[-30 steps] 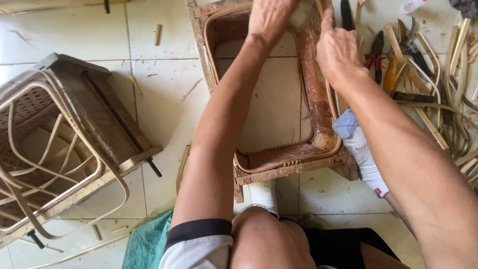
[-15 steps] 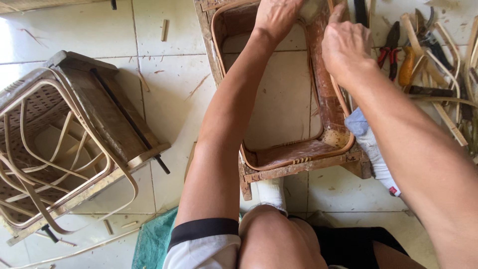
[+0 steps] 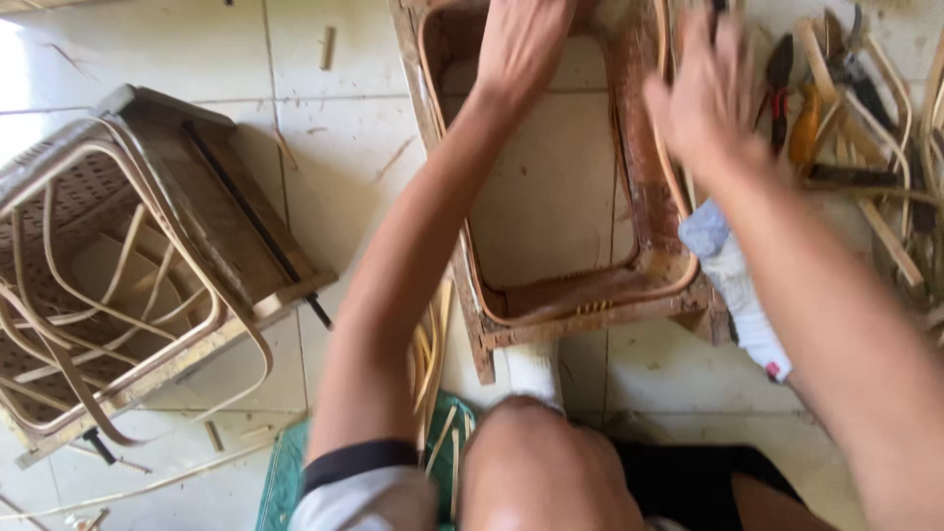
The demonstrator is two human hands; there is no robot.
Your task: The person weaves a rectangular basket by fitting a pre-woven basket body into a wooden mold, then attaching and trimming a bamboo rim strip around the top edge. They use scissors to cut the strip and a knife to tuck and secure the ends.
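Head view: left hand [image 3: 526, 44] grips wooden frame's [image 3: 580, 320] rim; right hand [image 3: 710, 93] blurred, fingers spread.

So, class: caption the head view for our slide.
Both hands, left hand and blurred right hand, work a wooden frame on tiled floor.

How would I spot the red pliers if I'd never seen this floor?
Find the open wooden frame under both hands. Look right of it, past the right hand, to the heap of cane strips. The pliers lie at its near edge, the only thing there with red handles.

Pale tiled floor [image 3: 324, 167], rattan scraps, bright daylight
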